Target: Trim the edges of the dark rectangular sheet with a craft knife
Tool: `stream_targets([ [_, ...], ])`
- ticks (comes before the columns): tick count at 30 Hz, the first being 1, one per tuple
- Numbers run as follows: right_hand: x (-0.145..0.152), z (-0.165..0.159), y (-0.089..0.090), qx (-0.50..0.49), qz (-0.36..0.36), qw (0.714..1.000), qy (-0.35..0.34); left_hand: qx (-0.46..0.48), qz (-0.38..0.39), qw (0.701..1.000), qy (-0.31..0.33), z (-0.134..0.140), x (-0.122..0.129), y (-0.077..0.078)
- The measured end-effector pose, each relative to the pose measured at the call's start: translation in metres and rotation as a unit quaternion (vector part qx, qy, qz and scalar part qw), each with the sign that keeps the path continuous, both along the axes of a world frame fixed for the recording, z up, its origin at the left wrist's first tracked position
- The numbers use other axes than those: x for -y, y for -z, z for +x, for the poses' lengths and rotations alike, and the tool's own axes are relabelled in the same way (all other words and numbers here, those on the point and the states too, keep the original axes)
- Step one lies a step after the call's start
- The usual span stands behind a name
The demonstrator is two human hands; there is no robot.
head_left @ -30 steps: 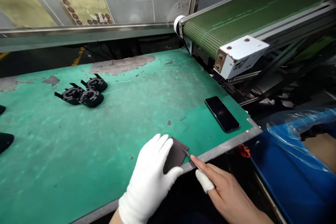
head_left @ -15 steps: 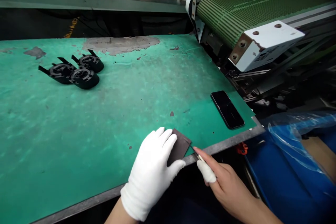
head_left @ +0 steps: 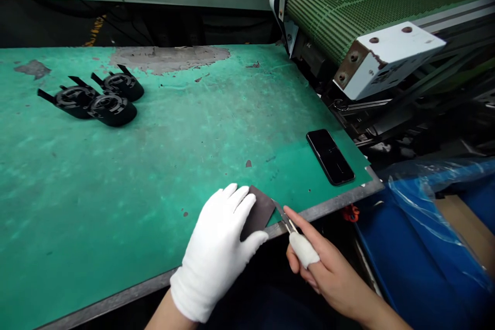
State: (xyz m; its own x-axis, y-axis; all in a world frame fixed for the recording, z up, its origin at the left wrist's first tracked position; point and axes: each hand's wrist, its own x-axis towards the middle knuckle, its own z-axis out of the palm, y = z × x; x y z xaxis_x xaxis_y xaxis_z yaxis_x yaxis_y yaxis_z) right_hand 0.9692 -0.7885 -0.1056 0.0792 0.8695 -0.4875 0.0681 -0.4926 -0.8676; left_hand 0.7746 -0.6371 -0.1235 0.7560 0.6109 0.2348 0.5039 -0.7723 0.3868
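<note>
A dark grey-brown sheet (head_left: 261,208), which looks like sandpaper, lies flat at the front edge of the table. My left hand (head_left: 218,240), in a white glove, rests on it with fingers stretched out, covering its left part. In my bare right hand (head_left: 317,263), with a white cover on the thumb, is a slim knife (head_left: 284,216), its handle partly hidden by the fingers. The narrow blade points up and left, its tip at the sheet's right corner. Whether the tip touches the sheet, I cannot tell.
A black phone (head_left: 330,157) lies toward the right of the green tabletop (head_left: 174,144). Three black round parts (head_left: 113,108) with prongs stand at the left. A conveyor (head_left: 340,15) overhangs the back right corner. Beside the table is a blue bin (head_left: 402,252) with plastic film.
The knife has drawn slightly back from over the sheet's corner, and more of its blade shows now. My left hand stays on the sheet. The whole view has shifted a little.
</note>
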Motion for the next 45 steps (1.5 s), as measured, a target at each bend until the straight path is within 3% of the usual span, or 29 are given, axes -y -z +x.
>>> stream_targets([
  [2, -0.004, 0.006, 0.0, 0.132, 0.049, 0.989, -0.048, -0.002, -0.001, 1.0, 0.002, 0.0, 0.0, 0.0],
  [5, -0.012, 0.012, 0.0, 0.295, 0.083, 0.944, -0.123, -0.004, -0.008, 1.0, 0.0, 0.0, 0.0, 0.0],
  [10, -0.017, 0.011, 0.001, 0.416, 0.054, 0.889, -0.184, -0.01, -0.014, 1.0, -0.002, 0.001, 0.001, -0.001],
  [18, -0.017, 0.015, -0.013, 0.379, 0.072, 0.898, -0.214, -0.028, 0.001, 1.0, 0.014, 0.002, -0.002, -0.004],
  [21, -0.017, 0.015, -0.012, 0.404, 0.077, 0.891, -0.192, -0.027, 0.008, 1.0, 0.01, 0.002, -0.002, -0.004],
  [26, -0.017, 0.013, -0.012, 0.366, 0.063, 0.899, -0.233, -0.036, 0.004, 0.999, 0.013, 0.003, -0.001, -0.004],
  [30, -0.019, 0.013, -0.014, 0.392, 0.061, 0.896, -0.202, -0.032, 0.009, 0.999, 0.006, 0.002, 0.0, -0.004],
  [36, -0.019, 0.012, -0.015, 0.364, 0.06, 0.899, -0.236, -0.027, 0.021, 0.999, 0.011, 0.002, 0.0, -0.002],
  [41, -0.02, 0.01, -0.013, 0.419, 0.046, 0.876, -0.234, -0.022, 0.029, 0.999, 0.011, 0.002, -0.001, -0.001],
  [45, -0.02, 0.012, -0.014, 0.38, 0.059, 0.89, -0.243, -0.024, 0.025, 0.999, 0.009, 0.001, 0.0, -0.001],
])
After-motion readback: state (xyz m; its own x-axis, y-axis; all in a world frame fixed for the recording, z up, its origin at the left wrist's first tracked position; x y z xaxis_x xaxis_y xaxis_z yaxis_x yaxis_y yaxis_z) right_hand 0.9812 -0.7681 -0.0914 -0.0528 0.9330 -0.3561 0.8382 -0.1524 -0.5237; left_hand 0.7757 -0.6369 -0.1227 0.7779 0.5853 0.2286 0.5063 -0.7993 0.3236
